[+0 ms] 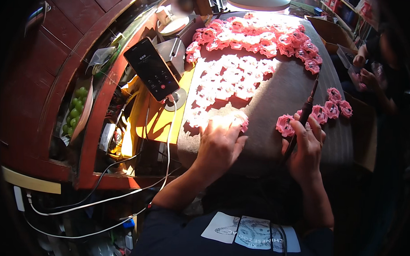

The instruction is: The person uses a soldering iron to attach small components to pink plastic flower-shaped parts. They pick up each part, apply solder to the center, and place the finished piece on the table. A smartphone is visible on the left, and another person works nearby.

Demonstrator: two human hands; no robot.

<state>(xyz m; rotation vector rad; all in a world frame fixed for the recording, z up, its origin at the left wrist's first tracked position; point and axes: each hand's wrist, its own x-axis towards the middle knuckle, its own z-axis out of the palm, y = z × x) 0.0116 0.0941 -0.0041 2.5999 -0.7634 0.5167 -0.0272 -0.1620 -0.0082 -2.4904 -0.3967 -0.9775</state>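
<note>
My left hand (220,144) lies palm down on the dark padded work surface (278,94), its fingertips on a small pink plastic piece (242,122) at the near end of a brightly lit cluster of pink pieces (224,81). My right hand (307,147) grips a thin dark pen-like tool (305,114) that points up and away. Beside it lies a single pink piece (285,125), touching the fingers. More pink pieces (334,107) lie just right of the tool.
A large heap of pink pieces (258,35) covers the far end under a lamp (259,1). A smartphone (152,68) on a stand with a white cable sits left. Green grapes (74,110) lie in a bag far left. Another person's hands (365,72) work at right.
</note>
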